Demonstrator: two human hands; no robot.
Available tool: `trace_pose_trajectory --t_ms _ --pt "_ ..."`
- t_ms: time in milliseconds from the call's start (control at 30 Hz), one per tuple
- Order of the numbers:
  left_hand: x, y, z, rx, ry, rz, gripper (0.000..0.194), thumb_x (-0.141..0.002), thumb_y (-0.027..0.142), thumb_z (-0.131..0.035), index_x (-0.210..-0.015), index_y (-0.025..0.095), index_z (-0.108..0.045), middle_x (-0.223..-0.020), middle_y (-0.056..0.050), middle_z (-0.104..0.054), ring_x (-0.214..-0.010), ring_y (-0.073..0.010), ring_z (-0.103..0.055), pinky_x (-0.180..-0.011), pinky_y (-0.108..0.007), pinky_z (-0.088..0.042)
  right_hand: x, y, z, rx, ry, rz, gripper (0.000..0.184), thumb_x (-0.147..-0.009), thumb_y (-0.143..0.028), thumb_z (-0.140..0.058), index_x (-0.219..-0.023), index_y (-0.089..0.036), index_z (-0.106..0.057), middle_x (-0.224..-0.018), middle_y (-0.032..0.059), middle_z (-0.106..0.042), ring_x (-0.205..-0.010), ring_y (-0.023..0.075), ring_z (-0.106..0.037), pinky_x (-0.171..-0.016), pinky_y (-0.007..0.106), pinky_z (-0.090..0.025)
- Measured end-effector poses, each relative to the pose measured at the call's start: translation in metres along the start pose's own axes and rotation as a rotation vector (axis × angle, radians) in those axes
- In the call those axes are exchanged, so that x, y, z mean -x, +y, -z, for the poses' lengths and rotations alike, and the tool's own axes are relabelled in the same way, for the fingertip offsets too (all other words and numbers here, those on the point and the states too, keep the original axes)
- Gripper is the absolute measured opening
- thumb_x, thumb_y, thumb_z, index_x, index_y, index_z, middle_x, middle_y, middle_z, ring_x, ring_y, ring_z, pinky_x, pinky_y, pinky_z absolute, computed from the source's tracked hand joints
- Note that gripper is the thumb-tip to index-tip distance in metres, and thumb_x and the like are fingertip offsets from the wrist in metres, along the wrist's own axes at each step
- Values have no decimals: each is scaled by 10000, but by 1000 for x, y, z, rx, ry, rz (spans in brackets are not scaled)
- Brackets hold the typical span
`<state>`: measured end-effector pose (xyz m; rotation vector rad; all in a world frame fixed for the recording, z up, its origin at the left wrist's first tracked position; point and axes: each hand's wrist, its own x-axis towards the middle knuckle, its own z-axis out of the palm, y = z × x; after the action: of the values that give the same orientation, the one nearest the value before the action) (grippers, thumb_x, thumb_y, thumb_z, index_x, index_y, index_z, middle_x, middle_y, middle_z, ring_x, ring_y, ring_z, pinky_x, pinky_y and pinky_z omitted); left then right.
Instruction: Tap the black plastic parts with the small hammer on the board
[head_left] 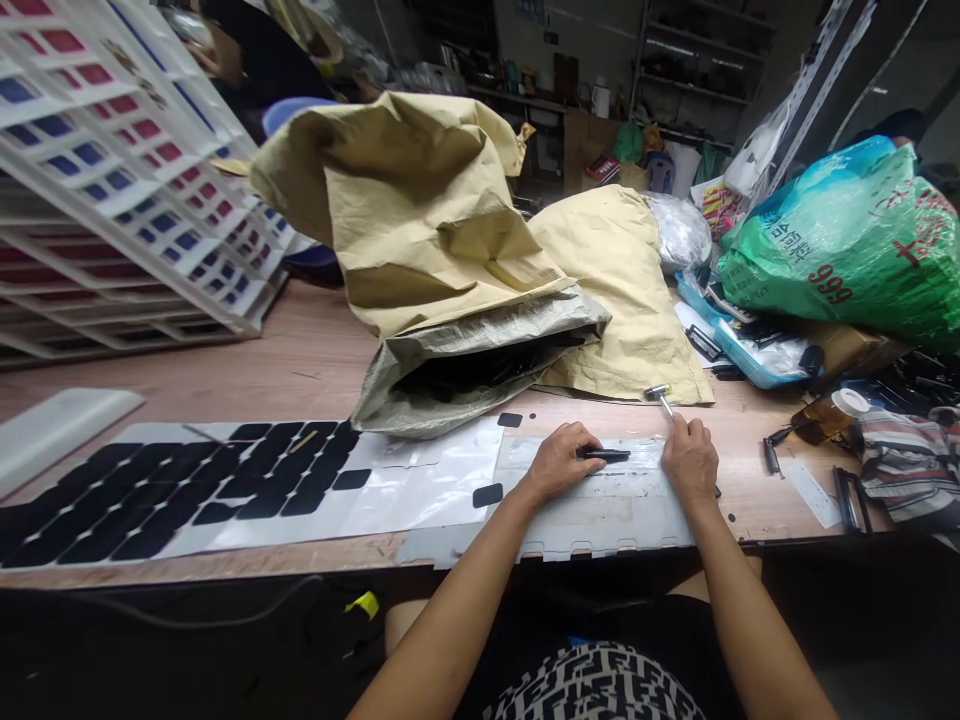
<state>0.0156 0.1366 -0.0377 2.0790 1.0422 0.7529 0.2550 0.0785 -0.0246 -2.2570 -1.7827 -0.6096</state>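
My left hand (562,460) is closed on a slim black bar-shaped part (611,456), which lies low over a grey plate (600,515) at the table's front edge. My right hand (690,462) grips the handle of a small hammer (660,394), its head raised and pointing away from me. To the left, many black rounded-corner pieces lie in rows on a white sheet (431,485). Two loose black pieces, one of them a rounded rectangle (487,495), lie near the plate. Behind my hands a tan sack (427,230) gapes open, with dark contents inside.
A second tan sack (611,290) lies behind the plate. White plastic crates (150,200) lean at the left. On the right are a green plastic bag (847,240), a blue tray (757,365), an amber bottle (825,418) and a striped cloth (911,460).
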Motion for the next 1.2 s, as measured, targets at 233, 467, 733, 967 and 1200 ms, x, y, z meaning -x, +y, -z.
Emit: trace_pose_trajectory --t_ms 233,467,733,967,1200 --pt "0 0 1 20 7 4 125 -758 265 -748 -877 227 -736 -848 -17 -638 -874 -202 -555 -757 -327 -439 0 -1 1 -4 -7 -6 375 -928 -174 -480 -1288 -178 -584 -956 81 -542 -871 213 -471 -704 295 -354" --pt "1 0 0 1 9 -14 118 -771 271 -732 -880 227 -730 -851 -18 -634 -869 -200 -549 -758 -329 -438 -1 -1 3 -9 -15 -3 382 -927 -176 -465 -1293 -176 -574 -958 84 -538 -879 214 -466 -697 298 -347" --pt "1 3 2 7 -3 -1 132 -762 251 -736 -890 224 -735 -852 -18 -631 -879 -201 -552 -749 -320 -435 0 0 1 -8 -15 -1 392 -923 -181 -465 -1298 -181 -577 -950 82 -527 -858 210 -451 -679 295 -335" --pt "1 5 4 9 -15 12 146 -755 236 -738 -899 220 -739 -855 -19 -630 -880 -203 -545 -754 -324 -435 0 -1 1 -3 2 0 398 -916 -182 -481 -1298 -194 -591 -942 77 -526 -856 210 -449 -685 295 -335" --pt "1 5 4 20 -4 9 135 -752 229 -743 -887 228 -736 -850 -16 -630 -879 -203 -553 -748 -320 -435 0 -1 2 -4 -5 -3 400 -926 -186 -475 -1311 -196 -584 -947 78 -528 -865 213 -451 -696 297 -342"
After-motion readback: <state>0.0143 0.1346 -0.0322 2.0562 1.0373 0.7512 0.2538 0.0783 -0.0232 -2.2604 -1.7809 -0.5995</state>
